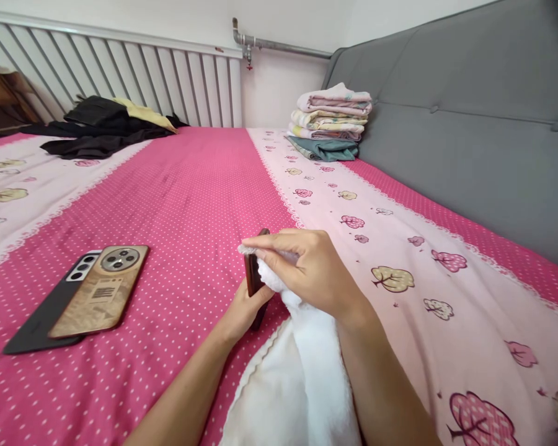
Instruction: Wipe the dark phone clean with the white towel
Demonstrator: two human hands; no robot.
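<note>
We hold a white cloth (307,365) against a dark phone (251,275) above the bed (190,186).
Our left hand (239,313) grips the phone's lower part, keeping it upright; our right hand (318,269) pinches the cloth at its upper end. Two other phones (106,297) lie overlapping on the bed, to our left.

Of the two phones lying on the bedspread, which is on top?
The tan patterned phone with the round camera module; it overlaps the dark grey phone, which has a light camera panel.
</note>
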